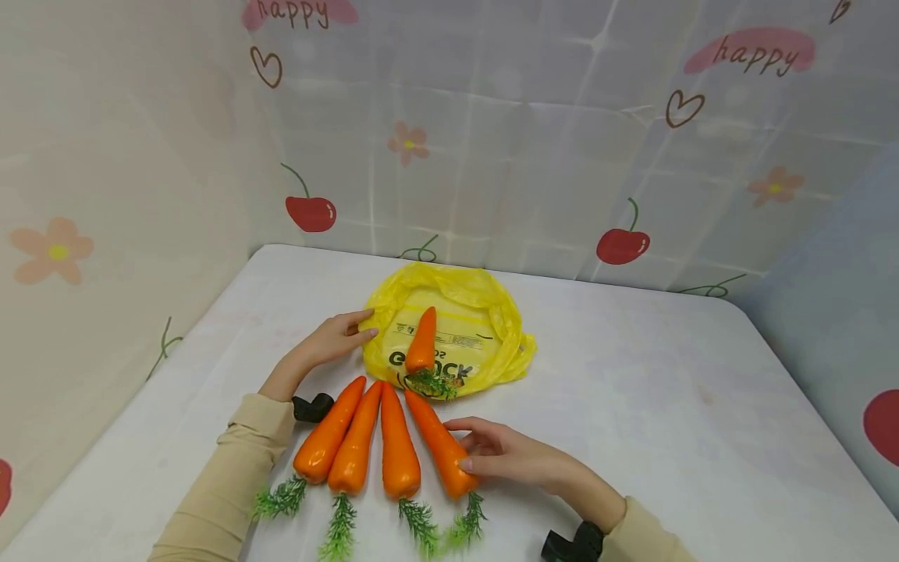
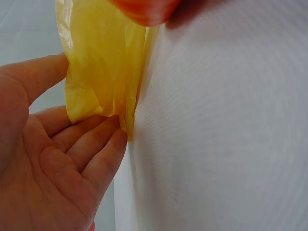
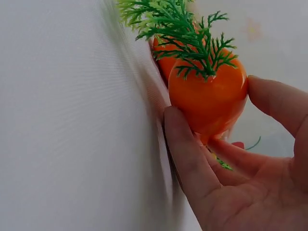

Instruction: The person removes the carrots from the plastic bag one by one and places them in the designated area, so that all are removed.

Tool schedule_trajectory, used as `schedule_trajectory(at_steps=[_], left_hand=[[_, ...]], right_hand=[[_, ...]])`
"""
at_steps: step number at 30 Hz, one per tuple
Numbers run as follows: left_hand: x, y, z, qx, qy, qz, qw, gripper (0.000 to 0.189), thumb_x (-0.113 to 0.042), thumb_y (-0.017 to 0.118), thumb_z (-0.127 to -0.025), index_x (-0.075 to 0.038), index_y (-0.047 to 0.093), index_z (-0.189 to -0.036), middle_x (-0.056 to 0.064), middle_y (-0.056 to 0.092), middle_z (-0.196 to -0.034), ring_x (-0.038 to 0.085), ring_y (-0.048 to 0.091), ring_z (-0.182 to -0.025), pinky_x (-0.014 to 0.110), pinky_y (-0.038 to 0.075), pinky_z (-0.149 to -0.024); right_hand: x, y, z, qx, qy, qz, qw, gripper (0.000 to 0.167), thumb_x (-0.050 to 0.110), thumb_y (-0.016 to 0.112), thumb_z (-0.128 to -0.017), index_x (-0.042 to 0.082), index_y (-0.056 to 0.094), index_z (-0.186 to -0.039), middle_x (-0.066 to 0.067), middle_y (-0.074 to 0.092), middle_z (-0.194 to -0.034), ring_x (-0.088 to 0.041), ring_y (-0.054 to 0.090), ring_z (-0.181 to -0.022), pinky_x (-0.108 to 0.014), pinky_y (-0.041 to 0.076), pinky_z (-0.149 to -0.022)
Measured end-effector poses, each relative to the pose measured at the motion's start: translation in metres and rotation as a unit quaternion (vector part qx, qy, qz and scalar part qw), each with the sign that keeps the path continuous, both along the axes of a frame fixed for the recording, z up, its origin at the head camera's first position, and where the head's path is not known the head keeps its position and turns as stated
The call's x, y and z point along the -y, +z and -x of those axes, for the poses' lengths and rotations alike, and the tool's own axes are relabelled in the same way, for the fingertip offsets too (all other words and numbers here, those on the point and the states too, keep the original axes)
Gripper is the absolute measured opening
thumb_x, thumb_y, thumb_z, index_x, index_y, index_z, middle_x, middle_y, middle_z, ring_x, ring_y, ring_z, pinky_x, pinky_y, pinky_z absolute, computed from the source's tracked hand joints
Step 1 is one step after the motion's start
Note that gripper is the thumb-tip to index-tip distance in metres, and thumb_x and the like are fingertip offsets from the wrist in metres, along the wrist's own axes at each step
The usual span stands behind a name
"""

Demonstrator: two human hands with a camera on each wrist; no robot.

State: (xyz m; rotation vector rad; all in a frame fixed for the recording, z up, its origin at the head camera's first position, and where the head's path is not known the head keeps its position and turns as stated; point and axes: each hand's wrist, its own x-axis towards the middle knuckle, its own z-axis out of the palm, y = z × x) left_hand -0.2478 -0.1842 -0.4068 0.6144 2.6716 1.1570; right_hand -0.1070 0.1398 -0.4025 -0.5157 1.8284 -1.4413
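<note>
A toy carrot (image 1: pixel 438 449) with green leafy tops, the rightmost in a row on the table, is held around its thick end by my right hand (image 1: pixel 516 457). Thumb and fingers lie on opposite sides of this carrot (image 3: pixel 209 94) in the right wrist view. My left hand (image 1: pixel 337 339) holds the left edge of a yellow plastic bag (image 1: pixel 516 355), its fingertips partly behind the film (image 2: pixel 98 62). Another carrot (image 1: pixel 423 339) lies on the bag, tip pointing away. Left of the held carrot lie three more: one (image 1: pixel 399 449), a second (image 1: pixel 357 445) and a third (image 1: pixel 330 433).
The white table (image 1: pixel 667 406) ends at a patterned curtain (image 1: pixel 492 156) behind the bag. Black straps with small devices sit at the left wrist (image 1: pixel 312 407) and the right wrist (image 1: pixel 572 542).
</note>
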Motion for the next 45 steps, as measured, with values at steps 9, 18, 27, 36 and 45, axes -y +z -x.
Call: schedule_trajectory(at_steps=[9, 18, 27, 36, 45], left_hand=[[0.001, 0.001, 0.0, 0.004, 0.0, 0.004, 1.0, 0.057, -0.027, 0.051, -0.098, 0.009, 0.036, -0.139, 0.027, 0.037, -0.14, 0.039, 0.036, -0.126, 0.049, 0.031, -0.102], [0.001, 0.003, 0.0, 0.008, 0.003, 0.004, 1.0, 0.057, -0.028, 0.051, -0.098, 0.008, 0.035, -0.14, 0.026, 0.036, -0.14, 0.039, 0.035, -0.127, 0.049, 0.03, -0.103], [0.002, 0.002, -0.001, 0.004, -0.002, 0.004, 1.0, 0.058, -0.028, 0.051, -0.098, 0.009, 0.035, -0.14, 0.027, 0.036, -0.14, 0.04, 0.035, -0.127, 0.05, 0.03, -0.102], [0.002, 0.0, 0.0, 0.004, -0.003, -0.005, 1.0, 0.058, -0.027, 0.051, -0.098, 0.009, 0.035, -0.14, 0.027, 0.036, -0.14, 0.039, 0.037, -0.126, 0.049, 0.031, -0.102], [0.002, -0.001, 0.0, -0.002, -0.008, -0.002, 1.0, 0.057, -0.027, 0.051, -0.098, 0.01, 0.036, -0.139, 0.027, 0.037, -0.14, 0.039, 0.037, -0.126, 0.049, 0.031, -0.102]], right_hand=[[0.012, 0.001, 0.001, -0.069, -0.026, 0.005, 0.9973, 0.05, 0.012, 0.059, -0.094, 0.003, 0.04, -0.139, -0.01, 0.057, -0.113, -0.022, 0.059, -0.096, -0.032, 0.05, -0.075], [0.013, 0.002, 0.001, -0.076, -0.01, 0.012, 0.997, 0.055, 0.005, 0.065, -0.088, 0.003, 0.042, -0.139, -0.01, 0.056, -0.118, -0.023, 0.057, -0.103, -0.029, 0.049, -0.081], [0.014, -0.002, 0.001, -0.077, -0.009, 0.014, 0.9969, 0.053, 0.001, 0.064, -0.088, 0.004, 0.044, -0.137, -0.01, 0.057, -0.117, -0.022, 0.058, -0.101, -0.027, 0.049, -0.081], [0.014, -0.005, 0.001, -0.081, 0.009, 0.017, 0.9965, 0.052, 0.005, 0.063, -0.09, 0.004, 0.043, -0.138, -0.011, 0.057, -0.117, -0.02, 0.059, -0.099, -0.029, 0.049, -0.081], [0.007, 0.001, 0.002, -0.098, 0.017, -0.017, 0.9949, 0.051, 0.009, 0.062, -0.091, 0.007, 0.043, -0.139, -0.009, 0.058, -0.118, -0.019, 0.06, -0.098, -0.029, 0.05, -0.078]])
